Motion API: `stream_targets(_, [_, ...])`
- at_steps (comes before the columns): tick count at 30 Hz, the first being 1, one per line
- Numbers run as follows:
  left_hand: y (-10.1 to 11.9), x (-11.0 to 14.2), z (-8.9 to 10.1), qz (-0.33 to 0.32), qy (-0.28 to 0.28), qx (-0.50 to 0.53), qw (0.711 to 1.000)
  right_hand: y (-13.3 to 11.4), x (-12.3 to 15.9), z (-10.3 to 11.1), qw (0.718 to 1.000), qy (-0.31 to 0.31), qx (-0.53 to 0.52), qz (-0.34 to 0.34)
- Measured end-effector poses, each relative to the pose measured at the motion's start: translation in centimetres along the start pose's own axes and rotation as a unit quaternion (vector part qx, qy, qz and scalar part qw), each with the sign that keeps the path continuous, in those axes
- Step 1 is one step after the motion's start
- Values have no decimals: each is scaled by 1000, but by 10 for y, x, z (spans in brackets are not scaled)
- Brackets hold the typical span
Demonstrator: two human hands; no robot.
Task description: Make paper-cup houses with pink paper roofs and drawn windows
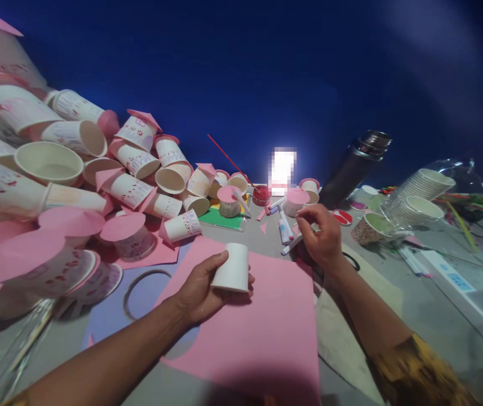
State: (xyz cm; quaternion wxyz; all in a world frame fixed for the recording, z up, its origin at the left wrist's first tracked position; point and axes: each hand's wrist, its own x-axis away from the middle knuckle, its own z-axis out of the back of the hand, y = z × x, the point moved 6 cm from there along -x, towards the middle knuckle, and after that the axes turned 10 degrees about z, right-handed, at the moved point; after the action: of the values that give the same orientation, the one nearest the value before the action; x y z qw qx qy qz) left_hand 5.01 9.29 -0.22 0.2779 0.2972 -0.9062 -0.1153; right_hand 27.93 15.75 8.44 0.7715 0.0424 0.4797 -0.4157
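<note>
We hold a paper cup (231, 268) in our left hand (207, 290), upside down and slightly tilted, its visible side plain white, over the pink paper sheet (262, 330). Near our right hand (320, 237), white-barrelled markers (283, 229) lie loosely together at differing angles.

The pink sheet (266, 321) is uniform in colour. Above the pink sheet, the plain cup (231, 268) is white. Left of the pink sheet: lower sheet (108, 299), lavender; decorated cups (128, 189), white with red spots and purplish strokes; paper caps (123, 228), pink. Beyond the pink sheet: flat packet (213, 220), green and yellow; backdrop (241, 73), deep blue. Right of the pink sheet: cloth (345, 344), beige; sleeve (419, 372), mottled yellow and black. Worktop (431, 327) around the pink sheet: grey.
</note>
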Motion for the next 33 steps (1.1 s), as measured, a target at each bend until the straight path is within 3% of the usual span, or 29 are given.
stream_targets(4, [-1, -1, -2, 5, 21, 20, 1000, 2, 2, -13, 991, -135, 10, 9])
stream_targets(7, [-1, -1, 0, 7, 40, 27, 999, 14, -11, 0, 993, -98, 34, -59])
stream_targets(9, [-2, -2, 2, 16, 46, 15, 999, 19, -23, -2, 985, -128, 62, -95])
stream_targets(11, [-3, -3, 3, 25, 46, 0, 999, 13, -34, -27, 961, -252, 92, -67])
stream_targets(12, [-4, -3, 4, 26, 44, -5, 999, 8, -39, -41, 954, -281, 89, -51])
stream_targets(16, [-5, -4, 4, 12, 40, -2, 999, -18, -47, -104, 925, -375, 62, 21])
stream_targets(19, [-5, -4, 1, 19, 13, -14, 1000, -28, -48, -130, 916, -398, 38, 32])
stream_targets(22, [-2, -3, -2, 25, -24, -13, 999, -28, -56, -122, 930, -366, 15, 15])
stream_targets(25, [2, -2, 0, 14, -33, 0, 999, -25, -62, -84, 952, -303, -22, -28])
stream_targets(26, [3, -2, 1, 8, -29, 1, 1000, -26, -61, -69, 958, -275, -61, -49])
stream_targets(27, [4, -2, 2, 1, -22, 1, 1000, -25, -60, -52, 957, -189, -188, -111])
stream_targets(28, [5, -2, 3, -5, -14, 1, 1000, -25, -54, -38, 932, -118, -299, -168])
stream_targets(30, [5, -2, 4, -11, -10, 6, 1000, -30, -34, -22, 884, -43, -401, -237])
stream_targets(33, [4, -3, 2, -10, -36, 21, 999, -42, -3, -15, 865, 5, -427, -263])
